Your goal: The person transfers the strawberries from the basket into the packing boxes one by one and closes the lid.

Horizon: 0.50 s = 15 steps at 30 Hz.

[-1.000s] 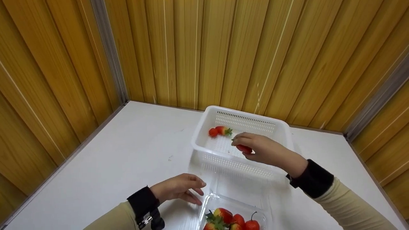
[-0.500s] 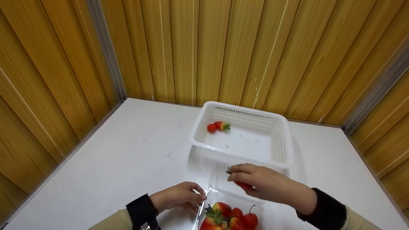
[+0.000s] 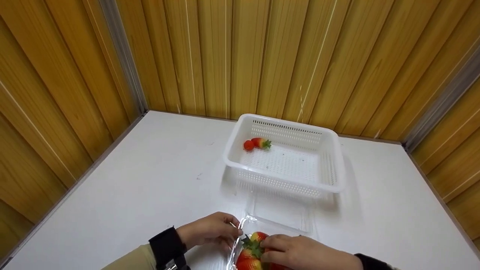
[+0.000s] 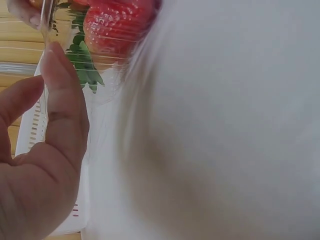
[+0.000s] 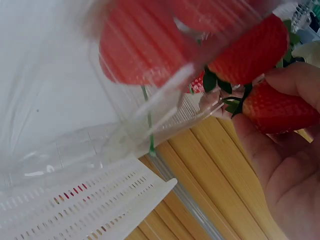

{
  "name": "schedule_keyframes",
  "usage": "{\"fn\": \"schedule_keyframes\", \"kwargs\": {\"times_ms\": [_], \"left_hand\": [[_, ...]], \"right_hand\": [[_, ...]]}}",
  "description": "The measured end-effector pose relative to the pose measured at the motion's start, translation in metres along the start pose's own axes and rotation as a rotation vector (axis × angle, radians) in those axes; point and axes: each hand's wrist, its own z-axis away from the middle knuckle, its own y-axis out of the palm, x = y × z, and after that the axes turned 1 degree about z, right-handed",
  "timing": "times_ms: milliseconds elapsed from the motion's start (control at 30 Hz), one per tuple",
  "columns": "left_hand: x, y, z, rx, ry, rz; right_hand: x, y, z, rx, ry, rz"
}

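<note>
My left hand [image 3: 208, 230] pinches the left rim of a clear plastic box [image 3: 235, 250], its thumb and finger on either side of the wall. Inside lie several red strawberries, one with yellow patches and green leaves [image 3: 247, 255] near the left side. Over the box's right part, my right hand [image 3: 302, 252] covers some of the fruit. The right wrist view shows it holding a red strawberry [image 5: 280, 110] between thumb and fingers, close to another strawberry [image 5: 252, 52] in the box. A red fruit with a long green stem [image 5: 137, 47] shows through the plastic wall.
A white perforated basket [image 3: 283, 180] stands beyond the box, with a strawberry [image 3: 259, 143] and a small round red fruit [image 3: 248, 145] at its left. The box's clear lid [image 3: 279, 210] lies flat between them. Wood-patterned panels [image 3: 210, 56] border the white table [image 3: 165, 165].
My right hand has come back from over the basket to the clear box, still holding the strawberry. My left hand has closed onto the box's left rim.
</note>
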Motion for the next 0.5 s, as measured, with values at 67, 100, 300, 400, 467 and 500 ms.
{"fn": "schedule_keyframes", "kwargs": {"times_ms": [67,100,300,400,467,500], "left_hand": [[-0.001,0.001,0.000,0.009,0.013,0.004],[0.000,0.001,0.000,0.013,0.018,0.007],[0.002,0.002,-0.001,0.042,0.021,0.041],[0.002,0.002,-0.001,0.046,0.027,0.053],[0.002,0.002,-0.001,0.041,0.032,0.053],[0.002,0.002,0.000,0.040,0.033,0.052]], "right_hand": [[0.001,0.001,0.001,0.030,0.033,-0.033],[0.001,0.002,0.001,0.034,0.041,-0.040],[0.002,0.010,0.000,-0.013,-0.021,0.010],[0.002,0.013,0.000,-0.032,-0.044,0.043],[0.001,0.014,-0.001,-0.019,-0.034,0.023],[0.000,0.014,-0.001,-0.015,-0.029,0.018]]}}
